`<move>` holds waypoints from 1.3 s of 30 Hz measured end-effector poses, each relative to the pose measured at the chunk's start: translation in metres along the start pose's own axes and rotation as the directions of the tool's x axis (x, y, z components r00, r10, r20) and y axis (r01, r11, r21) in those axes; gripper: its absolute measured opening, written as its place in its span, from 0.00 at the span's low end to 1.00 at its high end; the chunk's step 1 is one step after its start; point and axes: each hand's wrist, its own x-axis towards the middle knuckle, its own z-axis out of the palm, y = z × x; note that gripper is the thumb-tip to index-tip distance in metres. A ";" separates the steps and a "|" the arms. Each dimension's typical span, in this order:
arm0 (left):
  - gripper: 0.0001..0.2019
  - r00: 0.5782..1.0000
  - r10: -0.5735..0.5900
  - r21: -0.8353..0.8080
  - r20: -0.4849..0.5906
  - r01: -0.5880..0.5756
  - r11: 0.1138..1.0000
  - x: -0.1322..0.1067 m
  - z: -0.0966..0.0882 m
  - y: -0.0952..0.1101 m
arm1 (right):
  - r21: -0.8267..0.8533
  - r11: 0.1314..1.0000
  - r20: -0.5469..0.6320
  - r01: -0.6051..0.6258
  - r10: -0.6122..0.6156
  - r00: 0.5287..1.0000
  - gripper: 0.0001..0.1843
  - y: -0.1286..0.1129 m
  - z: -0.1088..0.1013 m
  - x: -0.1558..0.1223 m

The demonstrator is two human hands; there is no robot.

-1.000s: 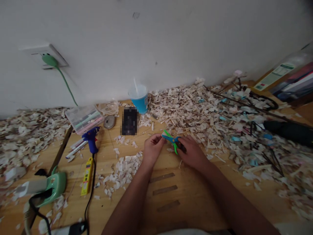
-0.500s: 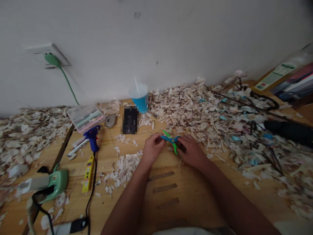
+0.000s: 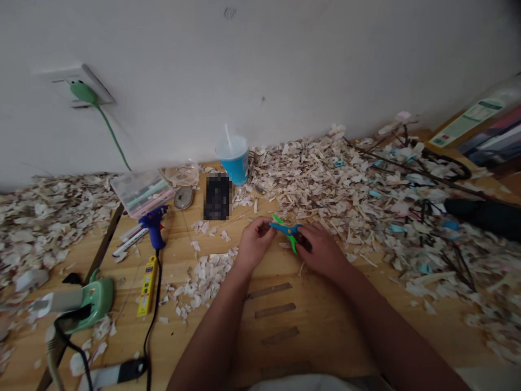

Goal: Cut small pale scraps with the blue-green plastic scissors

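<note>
A pair of blue and green scissors (image 3: 291, 230) is in my right hand (image 3: 321, 247), its blades pointing left and its handles parted. My left hand (image 3: 255, 243) sits right at the blade tips, thumb and fingers pinched together; whatever lies between them is too small to make out. Just left of my left forearm is a small heap of pale cut pieces (image 3: 209, 277). Beyond my right hand spreads a wide pile of pale shavings (image 3: 309, 179).
At the back stand a blue cup (image 3: 235, 163) with a straw and a pixelated dark object (image 3: 217, 196). On the left lie a plastic case (image 3: 142, 193), a blue glue gun (image 3: 154, 225), a yellow box (image 3: 147, 287) and a green power adapter (image 3: 97, 301). Twigs (image 3: 423, 174) lie on the right.
The view has shifted slightly. The scissors' handles stand a little differently, while both hands stay in nearly the same place.
</note>
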 end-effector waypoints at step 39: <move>0.11 0.998 -0.065 -0.046 0.001 0.065 0.997 -0.001 0.003 0.003 | 0.063 0.997 -0.116 -0.036 0.043 0.992 0.13 0.003 -0.003 -0.001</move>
